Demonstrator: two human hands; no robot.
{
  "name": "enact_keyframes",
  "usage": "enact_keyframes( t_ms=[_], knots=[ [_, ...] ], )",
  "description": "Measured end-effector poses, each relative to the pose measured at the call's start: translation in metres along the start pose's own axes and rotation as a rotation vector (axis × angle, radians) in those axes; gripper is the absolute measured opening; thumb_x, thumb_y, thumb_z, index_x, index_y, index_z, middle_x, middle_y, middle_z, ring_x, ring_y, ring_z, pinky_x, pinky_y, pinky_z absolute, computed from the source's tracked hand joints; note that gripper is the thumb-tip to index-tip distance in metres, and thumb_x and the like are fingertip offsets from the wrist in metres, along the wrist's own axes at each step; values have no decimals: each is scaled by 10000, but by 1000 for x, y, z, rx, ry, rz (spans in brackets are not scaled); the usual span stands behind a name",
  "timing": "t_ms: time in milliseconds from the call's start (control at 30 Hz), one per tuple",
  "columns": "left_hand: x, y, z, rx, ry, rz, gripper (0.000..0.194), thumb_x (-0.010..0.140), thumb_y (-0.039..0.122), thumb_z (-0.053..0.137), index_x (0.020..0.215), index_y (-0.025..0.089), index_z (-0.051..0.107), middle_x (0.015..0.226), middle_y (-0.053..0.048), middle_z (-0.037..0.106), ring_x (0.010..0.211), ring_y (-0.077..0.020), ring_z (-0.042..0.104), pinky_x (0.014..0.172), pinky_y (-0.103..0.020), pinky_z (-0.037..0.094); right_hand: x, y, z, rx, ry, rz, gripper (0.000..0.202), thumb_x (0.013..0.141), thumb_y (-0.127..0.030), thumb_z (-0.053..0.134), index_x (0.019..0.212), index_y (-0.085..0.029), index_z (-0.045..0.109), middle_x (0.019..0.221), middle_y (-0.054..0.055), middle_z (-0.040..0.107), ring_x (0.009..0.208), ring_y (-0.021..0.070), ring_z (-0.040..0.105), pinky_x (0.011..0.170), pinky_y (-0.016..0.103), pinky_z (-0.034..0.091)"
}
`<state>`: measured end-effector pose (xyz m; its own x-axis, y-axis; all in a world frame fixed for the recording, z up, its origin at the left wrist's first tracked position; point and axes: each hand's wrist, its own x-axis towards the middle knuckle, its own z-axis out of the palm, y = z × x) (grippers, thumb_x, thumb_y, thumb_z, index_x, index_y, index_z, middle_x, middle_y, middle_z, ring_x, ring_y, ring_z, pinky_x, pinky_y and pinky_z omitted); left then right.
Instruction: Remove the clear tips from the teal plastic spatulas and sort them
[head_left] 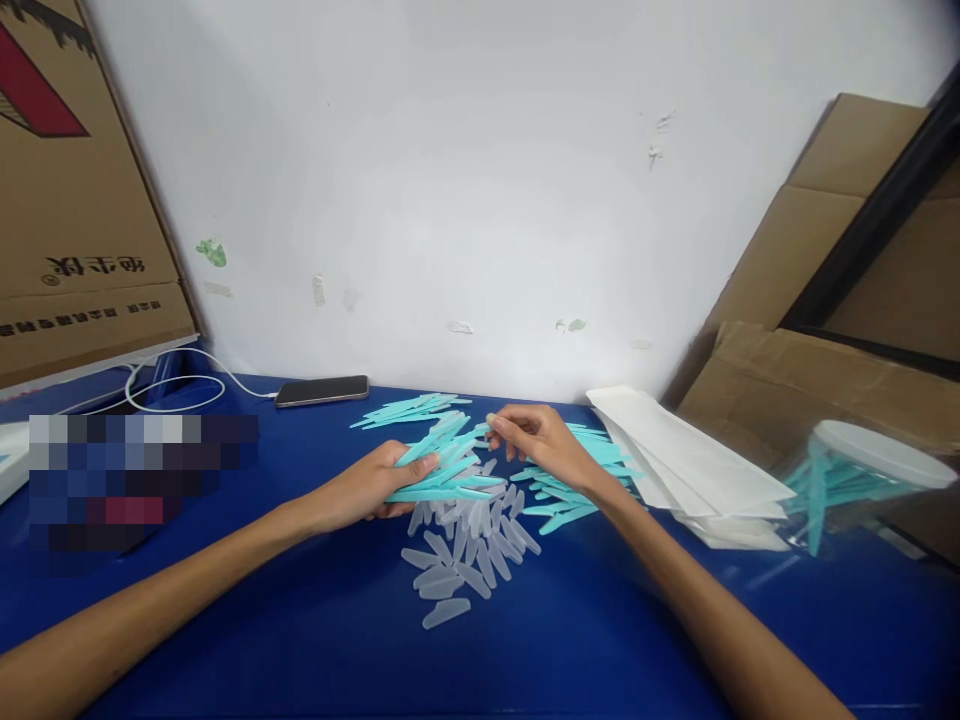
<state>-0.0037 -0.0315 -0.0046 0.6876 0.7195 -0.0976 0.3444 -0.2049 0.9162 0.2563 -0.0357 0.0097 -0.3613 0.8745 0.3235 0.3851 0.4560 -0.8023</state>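
Observation:
A fanned bunch of slim turquoise eyebrow razors point(442, 470) is clasped in my left hand point(386, 475), its thumb pressed across the top. Close by on the right, my right hand point(536, 435) pinches the pale end of one razor, apparently a translucent cap; the fingertips partly hide it. Below both hands lies a heap of loose translucent caps point(465, 550) on the blue table. Another pile of turquoise razors point(559, 490) spreads under and beside my right hand. Behind my left hand rests a smaller pile of razors point(412, 408).
A phone point(322, 391) with a white cable lies by the wall. White paper bags point(675, 455) are stacked at the right, beside a clear tub with a white lid point(885, 455) holding more turquoise razors. Cardboard boxes point(82, 200) stand at left and right point(825, 390).

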Motion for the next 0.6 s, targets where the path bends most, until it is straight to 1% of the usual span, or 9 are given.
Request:
enact_keyframes(
  t_ms=[100, 200, 267, 333, 400, 467, 500, 533, 600],
  knots=[
    [2, -3, -2, 17, 23, -5, 612, 920, 662, 432, 548, 177, 466, 440, 36, 399, 364, -76, 299, 369, -219, 244, 2, 2, -12, -24, 34, -19, 421, 916, -541, 557, 798, -168, 712, 792, 51, 717, 611, 132, 584, 573, 250, 453],
    [3, -3, -6, 15, 80, -36, 619, 907, 675, 442, 540, 176, 454, 458, 24, 409, 382, -79, 307, 374, -222, 232, 4, 5, -33, -29, 207, -14, 423, 896, -551, 575, 825, -166, 737, 800, 61, 721, 599, 133, 570, 569, 258, 451],
    [2, -1, -8, -33, 120, -71, 593, 892, 694, 451, 615, 173, 514, 481, 34, 398, 396, -78, 281, 378, -220, 203, 4, 8, -41, -44, 269, 19, 422, 880, -553, 591, 847, -164, 750, 805, 67, 724, 578, 128, 544, 545, 255, 434],
    [2, 2, -9, -89, 151, -105, 573, 877, 715, 456, 764, 172, 600, 501, 51, 375, 410, -78, 246, 385, -216, 173, 4, 11, -40, -64, 182, 66, 415, 869, -550, 603, 874, -166, 761, 847, 74, 733, 575, 125, 533, 525, 251, 419],
    [1, 4, -8, -108, 174, -117, 584, 868, 726, 460, 873, 169, 637, 514, 60, 358, 423, -79, 230, 390, -211, 162, 3, 13, -29, -71, 9, 93, 398, 860, -539, 619, 897, -171, 766, 884, 74, 737, 611, 133, 554, 533, 247, 419],
    [0, 5, -7, -90, 196, -116, 597, 863, 731, 462, 858, 164, 645, 511, 59, 349, 429, -80, 238, 388, -209, 165, 2, 13, -15, -90, -151, 83, 393, 859, -535, 627, 883, -169, 767, 832, 58, 726, 641, 142, 565, 553, 247, 410],
    [0, 4, -6, -78, 205, -112, 598, 863, 732, 462, 844, 163, 646, 510, 57, 350, 432, -81, 247, 386, -208, 170, 2, 13, -9, -104, -202, 69, 396, 862, -538, 624, 876, -168, 767, 798, 47, 716, 643, 141, 560, 562, 248, 401],
    [0, 4, -6, -65, 209, -108, 601, 864, 732, 460, 835, 162, 647, 508, 55, 353, 432, -82, 256, 385, -206, 177, 1, 12, -5, -115, -227, 56, 406, 872, -544, 611, 881, -169, 766, 789, 40, 710, 645, 140, 555, 568, 250, 395],
    [1, 2, -5, -47, 207, -100, 605, 868, 731, 454, 820, 160, 648, 504, 51, 365, 430, -85, 276, 382, -207, 189, 1, 9, -1, -104, -210, 38, 437, 903, -562, 563, 925, -176, 767, 852, 47, 720, 698, 155, 577, 598, 256, 409]
  ],
)
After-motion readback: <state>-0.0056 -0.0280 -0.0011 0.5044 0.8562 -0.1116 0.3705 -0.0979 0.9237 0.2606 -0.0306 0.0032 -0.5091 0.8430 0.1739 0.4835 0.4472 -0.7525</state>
